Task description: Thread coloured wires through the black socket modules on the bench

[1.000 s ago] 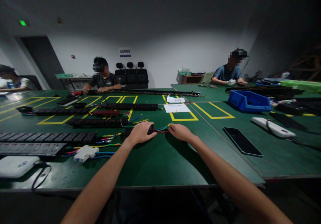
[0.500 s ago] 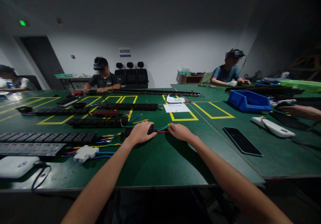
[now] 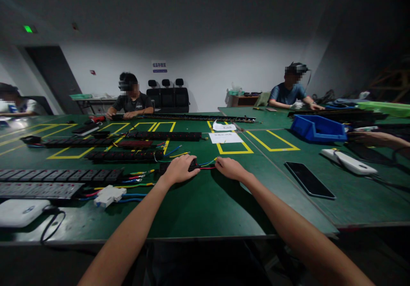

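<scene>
My left hand [image 3: 181,169] is closed over a short black socket block [image 3: 193,164] on the green table, covering most of it. Coloured wires [image 3: 206,164], green, blue and red, run from the block's right end. Their far ends go into my right hand [image 3: 229,168], whose fingers are pinched around them. To the left of my hands lie a black socket strip [image 3: 60,175] and a grey socket strip [image 3: 41,190], with loose wire ends. A white circuit breaker [image 3: 109,196] sits beside blue wires.
More black strips [image 3: 124,155] lie farther back, near white paper labels [image 3: 226,138]. On the right are a phone [image 3: 309,180], a white power bank [image 3: 349,163] and a blue bin [image 3: 317,128]. Co-workers sit across the table; another person's hand [image 3: 378,139] reaches in at right.
My hands, the block and the wires have stayed put. The co-worker at the back right has extended an arm over the table. The hand at the right edge has shifted slightly left.
</scene>
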Tool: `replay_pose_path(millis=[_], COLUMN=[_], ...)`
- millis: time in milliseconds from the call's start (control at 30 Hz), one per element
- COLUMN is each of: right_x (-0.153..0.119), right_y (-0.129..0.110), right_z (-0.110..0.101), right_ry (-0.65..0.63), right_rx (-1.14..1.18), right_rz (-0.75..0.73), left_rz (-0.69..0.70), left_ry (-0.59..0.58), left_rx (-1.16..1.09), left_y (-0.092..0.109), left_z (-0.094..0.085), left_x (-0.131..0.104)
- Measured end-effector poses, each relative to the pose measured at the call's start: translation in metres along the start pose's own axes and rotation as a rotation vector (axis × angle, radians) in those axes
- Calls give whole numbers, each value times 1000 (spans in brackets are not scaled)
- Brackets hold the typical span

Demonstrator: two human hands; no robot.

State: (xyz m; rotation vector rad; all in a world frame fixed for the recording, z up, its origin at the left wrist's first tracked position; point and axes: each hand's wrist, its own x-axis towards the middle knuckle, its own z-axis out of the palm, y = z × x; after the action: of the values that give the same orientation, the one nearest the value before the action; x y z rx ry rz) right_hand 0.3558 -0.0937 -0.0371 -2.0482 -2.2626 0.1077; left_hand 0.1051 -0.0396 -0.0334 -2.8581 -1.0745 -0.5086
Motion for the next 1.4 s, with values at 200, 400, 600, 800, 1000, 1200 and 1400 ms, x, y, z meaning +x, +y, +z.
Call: replay_pose_path(millis=[200, 400, 600, 800, 1000, 1200, 1400], right_x=[0, 0, 0, 1, 1, 0, 1], right_y=[0, 0, 0, 1, 1, 0, 1], right_z=[0, -1, 0, 1, 0, 0, 0], right_ry=[-3, -9, -8, -5, 0, -4, -10], right_rx=[2, 6, 6, 6, 5, 3, 5], right_rz=[-2, -2, -3, -3, -5, 0, 3], left_rz=[-6, -5, -9, -13, -16, -22, -23], left_ry=[-5, -9, -13, -19, -20, -25, -30], left_rx=[2, 5, 6, 7, 6, 3, 7], left_y=[0, -1, 0, 1, 2, 1, 2], left_z=[0, 0, 0, -1, -2, -2, -3], left_x=[0, 0, 0, 1, 0, 0, 1])
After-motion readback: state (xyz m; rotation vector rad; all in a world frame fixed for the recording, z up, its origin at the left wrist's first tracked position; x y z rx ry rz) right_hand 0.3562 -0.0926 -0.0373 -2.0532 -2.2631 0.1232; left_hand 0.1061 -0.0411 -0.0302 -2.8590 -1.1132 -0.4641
